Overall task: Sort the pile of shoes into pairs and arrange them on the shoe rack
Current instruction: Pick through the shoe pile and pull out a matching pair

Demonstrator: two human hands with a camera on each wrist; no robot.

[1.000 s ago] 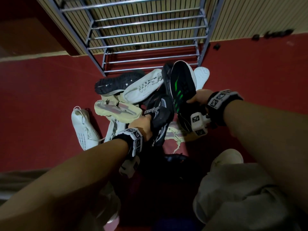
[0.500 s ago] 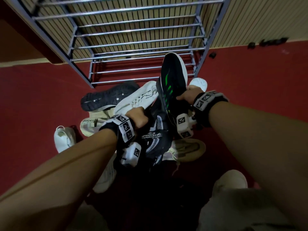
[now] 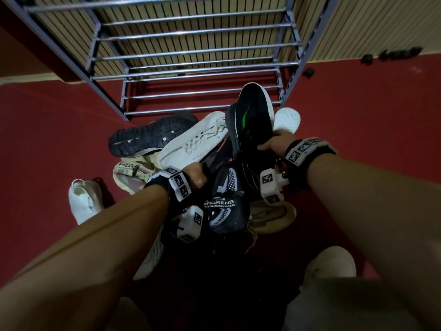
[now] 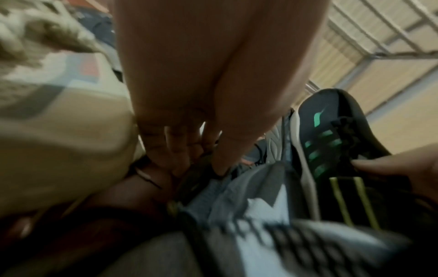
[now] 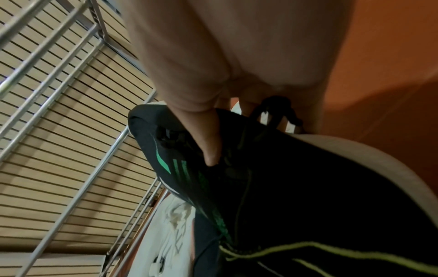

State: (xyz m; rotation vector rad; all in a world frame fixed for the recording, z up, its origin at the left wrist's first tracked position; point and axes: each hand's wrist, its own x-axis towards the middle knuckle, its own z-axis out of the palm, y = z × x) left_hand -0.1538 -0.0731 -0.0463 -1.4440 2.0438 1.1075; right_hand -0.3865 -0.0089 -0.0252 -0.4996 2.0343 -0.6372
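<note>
A pile of shoes lies on the red floor in front of the metal shoe rack [image 3: 191, 91]. My right hand [image 3: 274, 144] grips a black sneaker with green stripes [image 3: 253, 111], [image 5: 237, 178], toe raised toward the rack's lowest shelf. My left hand [image 3: 195, 177] grips a black-and-white sneaker with lettering [image 3: 224, 201], [image 4: 260, 215] beside it, above the pile. In the pile are a dark shoe sole-up [image 3: 148, 137], a cream laced sneaker [image 3: 193, 142] and a beige shoe [image 3: 128, 170].
A white shoe [image 3: 83, 201] lies apart on the left. A beige shoe [image 3: 272, 218] lies under my hands and another white shoe [image 3: 286, 119] sits by the rack's right leg. Slatted wall behind the rack. Small dark objects [image 3: 393, 56] line the far right wall.
Both hands have lifted their black sneakers up and forward toward the rack; the view has shifted closer to the rack.
</note>
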